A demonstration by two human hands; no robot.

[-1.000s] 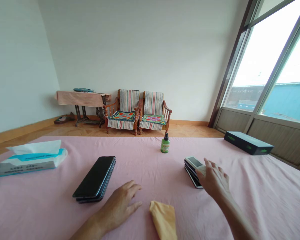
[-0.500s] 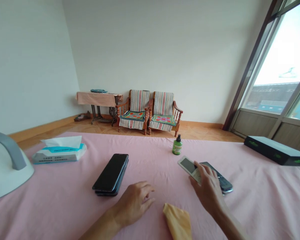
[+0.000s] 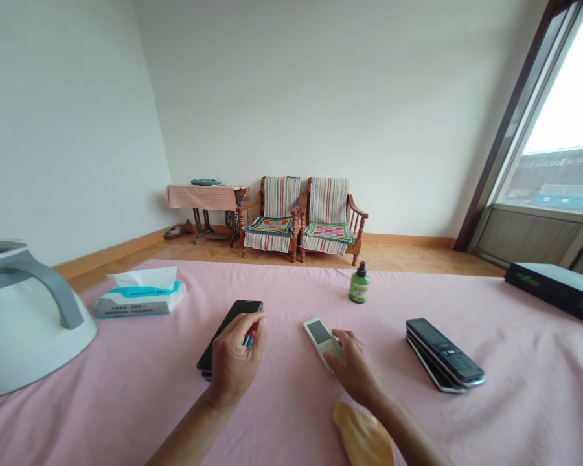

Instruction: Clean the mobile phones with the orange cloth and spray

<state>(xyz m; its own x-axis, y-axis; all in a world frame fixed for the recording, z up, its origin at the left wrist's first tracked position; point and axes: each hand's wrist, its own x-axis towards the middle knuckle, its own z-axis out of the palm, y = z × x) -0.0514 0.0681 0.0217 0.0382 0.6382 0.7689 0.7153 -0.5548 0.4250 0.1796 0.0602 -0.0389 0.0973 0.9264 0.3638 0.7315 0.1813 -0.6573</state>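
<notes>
My right hand (image 3: 354, 369) grips the lower right side of a white keypad mobile phone (image 3: 319, 331), thumb and fingers on its edges, low over the pink cloth. My left hand (image 3: 238, 353) is in front of a stack of black smartphones (image 3: 230, 320), partly covering it; its fingers are curled together and nothing shows in them. The edges of the stack show through the gap by the thumb. Right of my right hand lies a second pile, with a dark keypad phone (image 3: 444, 353) on top. A yellow cloth (image 3: 362, 437) lies near the front edge, partly under my right forearm.
On the pink tablecloth (image 3: 291, 414) stand a green spray bottle (image 3: 359, 285), a tissue pack (image 3: 140, 298) and a large white kettle (image 3: 24, 323) at the left. A black box (image 3: 554, 291) is at the far right. Two wooden chairs (image 3: 328, 226) stand beyond.
My right hand has brought the white phone leftward, away from the dark phone pile. My left hand has risen from the cloth to the smartphone stack and its fingers have closed. The view has turned slightly left.
</notes>
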